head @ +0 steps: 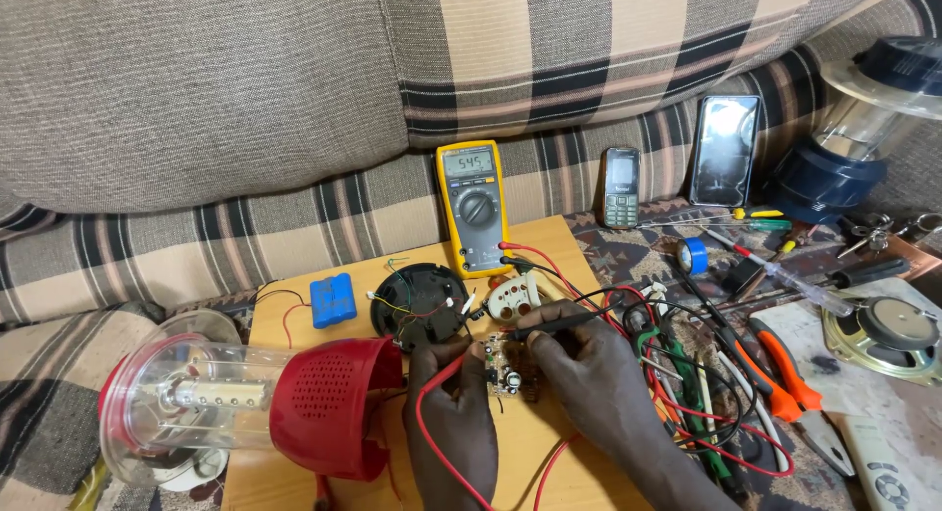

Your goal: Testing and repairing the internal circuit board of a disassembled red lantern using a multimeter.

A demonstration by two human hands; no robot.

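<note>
Striped sofa cushions [245,89] rose behind a wooden board [549,452] where a red lantern [245,403] lay beside a yellow meter [474,209], while the left hand [453,418] pinched a red probe [446,369] and the right hand [589,369] pinched a black probe [559,322] against a small circuit board [508,369] held between both hands.

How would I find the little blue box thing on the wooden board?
Start at the wooden board in front of the striped couch. Near its back left corner lies the blue battery pack, between the red lantern and a round black base. It is the board's only blue block.
</note>
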